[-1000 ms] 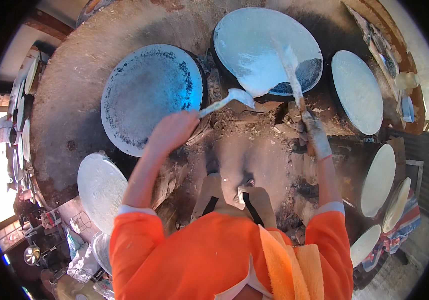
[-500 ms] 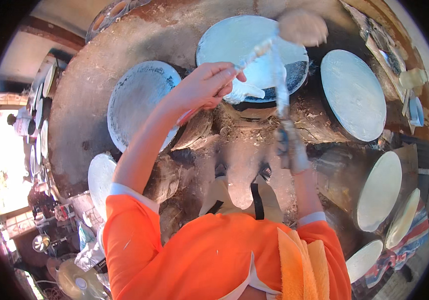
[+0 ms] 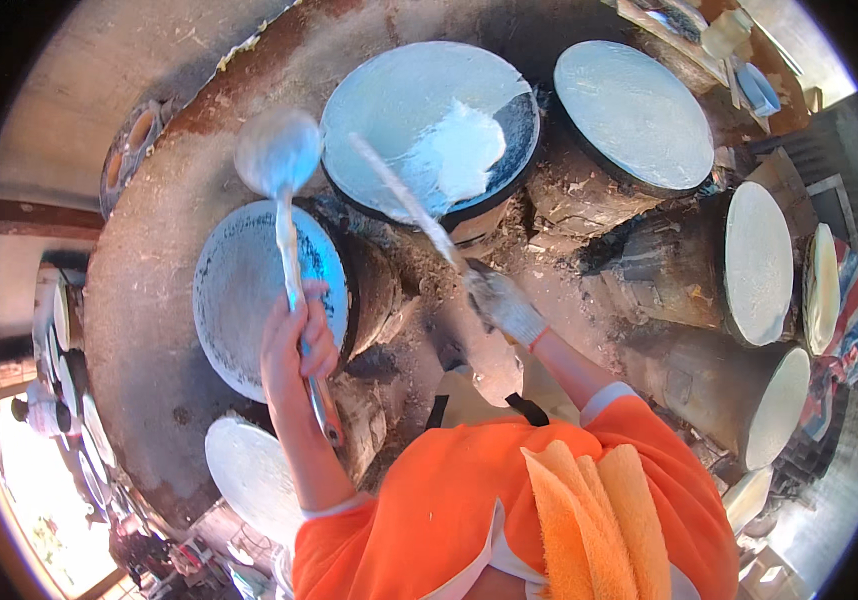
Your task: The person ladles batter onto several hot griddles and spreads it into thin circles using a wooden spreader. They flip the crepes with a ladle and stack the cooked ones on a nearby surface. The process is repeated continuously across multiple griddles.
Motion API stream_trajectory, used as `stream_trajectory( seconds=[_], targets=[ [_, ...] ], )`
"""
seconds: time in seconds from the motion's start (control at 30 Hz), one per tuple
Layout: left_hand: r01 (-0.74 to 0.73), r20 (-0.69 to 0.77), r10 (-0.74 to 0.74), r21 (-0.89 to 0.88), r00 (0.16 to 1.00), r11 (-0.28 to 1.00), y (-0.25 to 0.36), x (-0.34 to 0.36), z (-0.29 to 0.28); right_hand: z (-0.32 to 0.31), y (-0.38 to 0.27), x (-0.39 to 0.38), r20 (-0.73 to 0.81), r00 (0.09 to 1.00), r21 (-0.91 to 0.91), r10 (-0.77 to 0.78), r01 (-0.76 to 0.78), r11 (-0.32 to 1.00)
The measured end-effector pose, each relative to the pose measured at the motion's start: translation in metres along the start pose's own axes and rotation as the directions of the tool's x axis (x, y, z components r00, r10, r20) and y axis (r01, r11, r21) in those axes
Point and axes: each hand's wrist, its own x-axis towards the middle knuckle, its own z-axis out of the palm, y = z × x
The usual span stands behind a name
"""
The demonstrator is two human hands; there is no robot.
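Note:
My bare left hand (image 3: 299, 345) is closed round the handle of a metal ladle (image 3: 279, 155). The ladle's bowl points away from me, above the far edge of the left round griddle (image 3: 239, 310). In a knitted glove, my right hand (image 3: 502, 303) grips a long, flat, pale spreading stick (image 3: 404, 195), whose far end reaches over the middle griddle (image 3: 520, 130). A white batter-like layer (image 3: 409, 85) coats most of that griddle, with a thicker white patch (image 3: 469, 150) near its right side. Dark bare surface shows along the right rim.
To the right stands another white-coated griddle (image 3: 634, 115), then more white-topped rounds (image 3: 759, 265) down that side. Another white round (image 3: 254, 480) lies at lower left, near my left arm. A blue bowl (image 3: 757, 90) sits at the far right.
The ladle has swung from the middle griddle toward the left one. The spreading stick now tilts leftward over the middle griddle, where the white patch looks wider. The whole view has turned.

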Motion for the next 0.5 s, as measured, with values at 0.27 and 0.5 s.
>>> stream_trajectory(
  seconds=[0.27,0.5],
  targets=[
    [0.11,-0.034,-0.115,-0.123,0.993,0.986,-0.03,-0.022,0.003,-0.101,-0.109,-0.027,-0.017,0.961,-0.96,-0.274,0.06,0.272],
    [0.115,-0.002,-0.116,-0.056,0.993,0.992,-0.032,-0.003,0.044,0.011,-0.092,-0.031,-0.261,0.937,-0.907,-0.234,-0.155,0.391]
  ],
)
